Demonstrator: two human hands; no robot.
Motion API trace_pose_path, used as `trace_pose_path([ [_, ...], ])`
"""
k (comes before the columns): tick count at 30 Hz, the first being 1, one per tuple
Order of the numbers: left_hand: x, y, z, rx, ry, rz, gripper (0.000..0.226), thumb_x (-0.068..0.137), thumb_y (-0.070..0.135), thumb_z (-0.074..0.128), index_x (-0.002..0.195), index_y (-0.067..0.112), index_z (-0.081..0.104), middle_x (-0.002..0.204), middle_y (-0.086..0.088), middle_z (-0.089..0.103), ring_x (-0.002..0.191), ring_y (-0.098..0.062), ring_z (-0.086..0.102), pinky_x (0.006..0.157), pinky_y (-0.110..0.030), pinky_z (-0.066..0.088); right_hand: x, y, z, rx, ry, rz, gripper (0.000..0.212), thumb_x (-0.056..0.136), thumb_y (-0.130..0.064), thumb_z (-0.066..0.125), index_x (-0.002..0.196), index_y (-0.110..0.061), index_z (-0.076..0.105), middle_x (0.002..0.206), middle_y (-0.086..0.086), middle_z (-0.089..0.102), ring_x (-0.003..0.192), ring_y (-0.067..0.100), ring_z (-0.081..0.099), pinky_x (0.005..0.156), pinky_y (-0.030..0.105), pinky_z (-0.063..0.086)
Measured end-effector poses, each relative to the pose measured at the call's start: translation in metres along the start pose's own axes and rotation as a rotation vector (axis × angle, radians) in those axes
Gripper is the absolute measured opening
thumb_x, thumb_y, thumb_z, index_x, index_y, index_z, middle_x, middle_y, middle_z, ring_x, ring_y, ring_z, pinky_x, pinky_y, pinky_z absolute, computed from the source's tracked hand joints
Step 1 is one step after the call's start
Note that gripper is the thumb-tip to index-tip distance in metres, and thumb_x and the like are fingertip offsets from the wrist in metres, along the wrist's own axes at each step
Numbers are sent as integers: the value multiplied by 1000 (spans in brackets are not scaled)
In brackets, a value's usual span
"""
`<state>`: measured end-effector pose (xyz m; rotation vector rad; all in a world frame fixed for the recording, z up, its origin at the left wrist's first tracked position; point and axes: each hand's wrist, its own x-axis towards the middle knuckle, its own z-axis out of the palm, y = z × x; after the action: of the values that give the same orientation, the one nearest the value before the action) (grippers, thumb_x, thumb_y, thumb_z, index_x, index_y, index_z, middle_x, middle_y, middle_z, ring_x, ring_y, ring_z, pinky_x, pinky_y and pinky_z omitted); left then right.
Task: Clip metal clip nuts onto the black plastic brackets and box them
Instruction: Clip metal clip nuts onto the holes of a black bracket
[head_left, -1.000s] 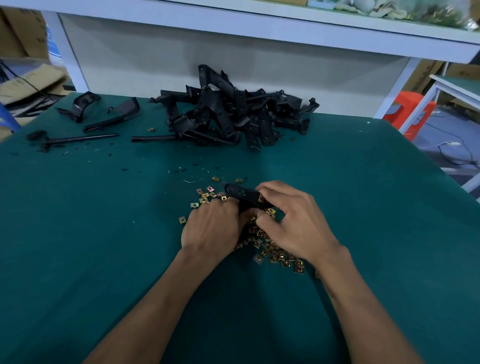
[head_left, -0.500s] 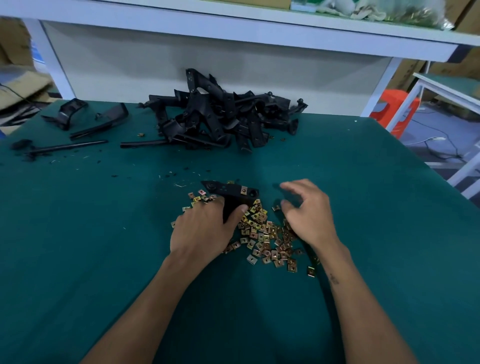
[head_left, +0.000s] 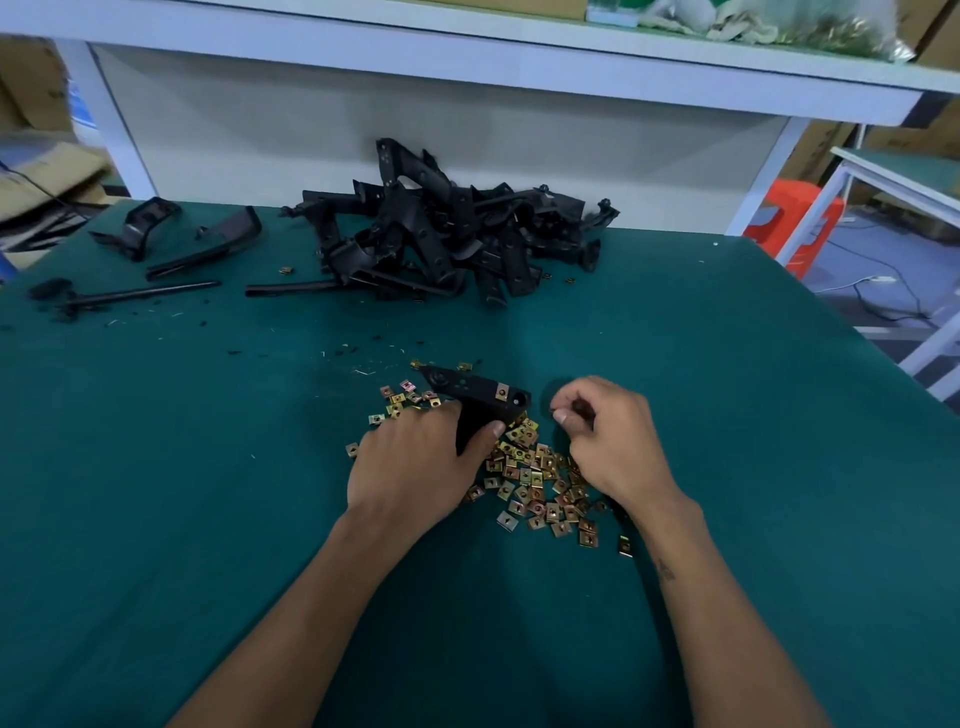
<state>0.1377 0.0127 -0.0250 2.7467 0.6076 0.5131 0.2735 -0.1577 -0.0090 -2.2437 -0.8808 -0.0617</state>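
My left hand (head_left: 415, 462) grips a black plastic bracket (head_left: 475, 395) over the green table, thumb pressed on its stem. One metal clip nut (head_left: 502, 391) sits clipped on the bracket's top bar near its right end. My right hand (head_left: 608, 441) hovers just right of the bracket with fingers curled and thumb and forefinger pinched together; something small and dark shows between the fingertips, but I cannot tell what. A scatter of loose brass-coloured clip nuts (head_left: 535, 483) lies on the table between and below both hands.
A heap of black brackets (head_left: 441, 239) sits at the table's far middle. Loose black parts (head_left: 156, 244) lie at the far left. White shelf legs (head_left: 114, 124) stand behind; a second table frame (head_left: 883, 187) and an orange stool (head_left: 795, 223) stand to the right.
My right hand has come off the bracket and moved right, then curled its fingers into a pinch. A clip nut now shows on the bracket's bar. My left hand keeps its grip.
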Motion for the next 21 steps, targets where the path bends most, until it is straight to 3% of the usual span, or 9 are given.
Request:
trace_pose_path([
  [3,-1,2,-1,28,12,20,48,96,72,35,81,27,42,63,6,42,69,-30,65,58,-34,36,-1,-7,-3,281,108,44,19,95,-1,67,93,-19,73,82,-12,68,78,3,65,73,12,47],
  [7,-1,3,-1,46,31,46,48,96,72,36,81,27,41,74,-2,64,71,-30,67,57,-34,37,-2,-15,-5,554,134,58,31,103,0,54,111,-22,73,85,-1,61,74,6,59,73,15,48],
  [13,-2,5,-1,111,25,73,53,96,73,34,88,24,54,77,-4,67,71,-31,68,56,-33,37,2,-20,0,817,169,199,28,102,3,55,99,-16,75,82,-2,71,83,14,67,82,28,53],
  [18,-4,9,-1,194,43,140,59,95,72,28,94,23,59,78,-3,69,71,-31,69,54,-33,35,1,-30,-2,891,195,137,18,94,1,68,99,-14,76,87,5,76,85,19,72,83,26,57],
  [21,-5,11,-4,237,42,171,56,96,70,31,94,22,60,79,-4,70,70,-31,69,54,-32,33,0,-45,8,891,196,130,16,86,-3,77,89,-19,78,87,6,77,86,18,72,81,24,56],
])
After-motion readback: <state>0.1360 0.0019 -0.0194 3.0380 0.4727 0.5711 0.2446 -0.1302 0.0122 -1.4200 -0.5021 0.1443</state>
